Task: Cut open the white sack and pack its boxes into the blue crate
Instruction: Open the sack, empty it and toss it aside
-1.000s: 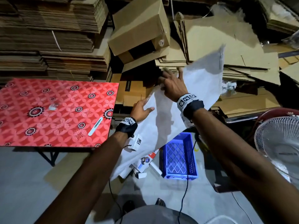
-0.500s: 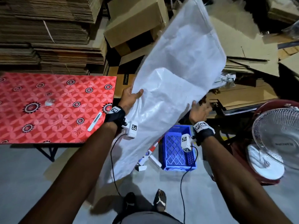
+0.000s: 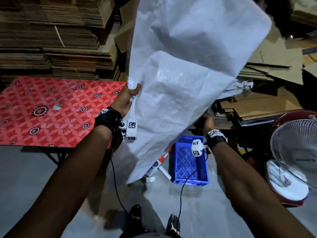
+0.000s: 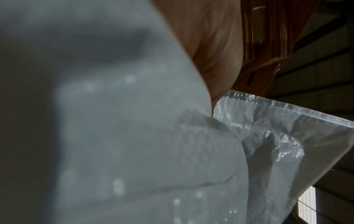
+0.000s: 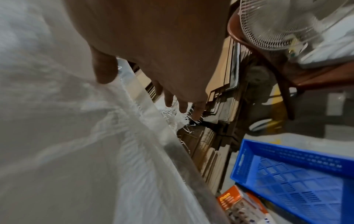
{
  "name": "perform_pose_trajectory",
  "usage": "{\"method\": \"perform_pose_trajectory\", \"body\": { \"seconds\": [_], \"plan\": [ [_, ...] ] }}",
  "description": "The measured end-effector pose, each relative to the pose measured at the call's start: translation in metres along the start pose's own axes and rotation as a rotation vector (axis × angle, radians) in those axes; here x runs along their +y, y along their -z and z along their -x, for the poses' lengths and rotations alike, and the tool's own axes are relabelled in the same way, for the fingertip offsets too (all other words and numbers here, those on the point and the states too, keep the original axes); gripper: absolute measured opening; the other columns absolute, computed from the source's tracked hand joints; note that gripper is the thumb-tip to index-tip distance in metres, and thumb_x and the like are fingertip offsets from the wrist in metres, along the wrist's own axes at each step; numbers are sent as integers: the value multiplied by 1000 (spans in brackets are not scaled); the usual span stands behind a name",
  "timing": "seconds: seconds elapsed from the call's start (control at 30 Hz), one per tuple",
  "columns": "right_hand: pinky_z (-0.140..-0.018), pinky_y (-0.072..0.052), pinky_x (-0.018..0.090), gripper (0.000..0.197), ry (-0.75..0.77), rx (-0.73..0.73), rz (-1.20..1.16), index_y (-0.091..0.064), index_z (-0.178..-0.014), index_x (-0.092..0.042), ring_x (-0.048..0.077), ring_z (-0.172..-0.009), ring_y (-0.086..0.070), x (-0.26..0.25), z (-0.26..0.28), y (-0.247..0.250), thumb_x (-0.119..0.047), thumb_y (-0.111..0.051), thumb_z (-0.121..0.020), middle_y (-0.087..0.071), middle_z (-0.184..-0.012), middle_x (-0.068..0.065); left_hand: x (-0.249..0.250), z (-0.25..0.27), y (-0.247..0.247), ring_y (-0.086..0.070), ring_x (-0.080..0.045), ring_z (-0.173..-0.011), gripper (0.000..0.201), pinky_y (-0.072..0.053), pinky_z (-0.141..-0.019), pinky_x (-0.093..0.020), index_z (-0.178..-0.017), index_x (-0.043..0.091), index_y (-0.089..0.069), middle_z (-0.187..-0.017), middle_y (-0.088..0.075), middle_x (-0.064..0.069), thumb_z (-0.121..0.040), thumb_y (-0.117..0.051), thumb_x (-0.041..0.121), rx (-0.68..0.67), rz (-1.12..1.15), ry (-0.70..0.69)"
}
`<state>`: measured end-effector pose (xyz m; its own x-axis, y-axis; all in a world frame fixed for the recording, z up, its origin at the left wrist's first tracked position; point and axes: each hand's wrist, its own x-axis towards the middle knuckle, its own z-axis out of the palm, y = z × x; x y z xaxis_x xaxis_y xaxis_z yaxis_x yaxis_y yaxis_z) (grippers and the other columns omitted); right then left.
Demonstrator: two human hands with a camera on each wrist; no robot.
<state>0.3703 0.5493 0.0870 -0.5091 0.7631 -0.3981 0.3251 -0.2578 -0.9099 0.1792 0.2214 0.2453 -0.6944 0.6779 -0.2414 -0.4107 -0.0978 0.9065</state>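
Observation:
I hold the big white sack (image 3: pixel 180 74) up in front of me, limp and tilted, its lower end hanging toward the floor. My left hand (image 3: pixel 131 94) grips its left edge with the thumb over the fabric; in the left wrist view the sack (image 4: pixel 114 136) fills the picture. My right hand (image 3: pixel 206 120) pinches the right edge from below, and the right wrist view shows its thumb (image 5: pixel 104 68) on the sack (image 5: pixel 67 136) and the fingers behind the frayed edge. The blue crate (image 3: pixel 188 162) stands empty on the floor. A few boxes (image 3: pixel 159 160) lie beside it, partly hidden by the sack.
A red patterned table (image 3: pixel 51 109) stands at the left. Stacks of flat cardboard (image 3: pixel 51 40) fill the back. A white fan (image 3: pixel 295 152) on a red seat is close at the right. My feet (image 3: pixel 173 225) and the wrist cables are on the grey floor.
The sack has swung up and now stands higher and fuller. My right hand came down from the sack's top to its lower right edge. The left hand kept its hold.

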Motion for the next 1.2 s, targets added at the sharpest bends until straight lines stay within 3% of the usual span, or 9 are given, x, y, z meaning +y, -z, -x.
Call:
{"method": "perform_pose_trajectory", "body": {
  "seconds": [0.13, 0.3, 0.4, 0.53, 0.67, 0.83, 0.97, 1.1, 1.2],
  "plan": [
    [-55, -48, 18, 25, 54, -87, -184, -53, -92, -27, -10, -48, -58, -59, 47, 9, -50, -59, -85, -54, -79, -9, 5, 17, -20, -63, -31, -119, 51, -46, -111, -52, -142, 8, -58, -132, -66, -11, -98, -63, 31, 17, 144, 10],
    [-36, -30, 17, 32, 121, -214, -302, -49, -64, -26, 8, -35, -39, -87, 37, 25, -25, -47, -96, -45, -44, -12, 2, 36, -24, -63, -30, -124, 49, -53, -104, -47, -141, 3, -58, -137, -64, -14, -96, -66, 22, 162, 158, -95],
    [-49, -42, 19, 15, 185, -172, -103, -62, -73, -22, 9, -49, -55, -98, 35, 31, -29, -58, -86, -58, -62, -9, 0, 40, -22, -67, -33, -118, 53, -55, -98, -54, -129, -5, -64, -131, -67, -19, -86, -81, 21, 310, 76, -153],
    [-79, -49, 25, 15, 304, -61, 165, -60, -76, -24, 19, -89, -70, -108, 32, 38, -33, -60, -89, -68, -88, -1, -8, 30, -15, -54, -4, -41, 31, -49, -56, -23, -74, 1, -63, -54, -63, 6, -94, -73, 23, 603, -186, -204],
    [-73, -41, 28, 31, 373, 72, 372, -71, -89, -1, 32, -93, -67, -94, 27, 52, -26, -55, -100, -70, -95, 26, -24, 18, 5, -56, -7, -64, 34, -45, -55, -16, -107, -8, -68, -93, -62, -3, -91, -76, 21, 779, -441, -263],
    [-89, -48, 33, 43, 191, 113, 479, -65, -119, 5, 38, -115, -61, -78, 30, 62, -31, -51, -101, -65, -122, 26, -57, -11, 75, -70, -22, -97, 97, -57, -85, -34, -122, 6, -66, -117, -71, -4, -55, -83, 74, 852, -468, 4],
    [-69, -36, 25, 33, 153, 133, 468, -66, -100, 1, 35, -111, -64, -67, 36, 67, -30, -55, -100, -67, -115, 25, -52, 7, 60, -54, -18, -62, 31, -47, -63, -31, -79, 14, -65, -76, -60, -6, -76, -85, 37, 685, -314, 74],
    [-61, -37, 20, 28, 202, 143, 313, -69, -87, 7, 25, -81, -56, -62, 47, 69, -17, -60, -98, -63, -85, 18, -60, 22, 67, -62, -23, -75, 18, -54, -70, -37, -114, 11, -65, -93, -66, -7, -96, -64, 16, 499, -273, 233],
    [-62, -38, 22, 21, 219, 132, 275, -68, -81, 0, 31, -93, -64, -60, 49, 70, -12, -61, -96, -65, -90, 22, -65, 27, 72, -56, -20, -75, 15, -51, -65, -34, -111, 14, -63, -87, -62, -3, -97, -66, 17, 537, -353, 259]
  ]
}}
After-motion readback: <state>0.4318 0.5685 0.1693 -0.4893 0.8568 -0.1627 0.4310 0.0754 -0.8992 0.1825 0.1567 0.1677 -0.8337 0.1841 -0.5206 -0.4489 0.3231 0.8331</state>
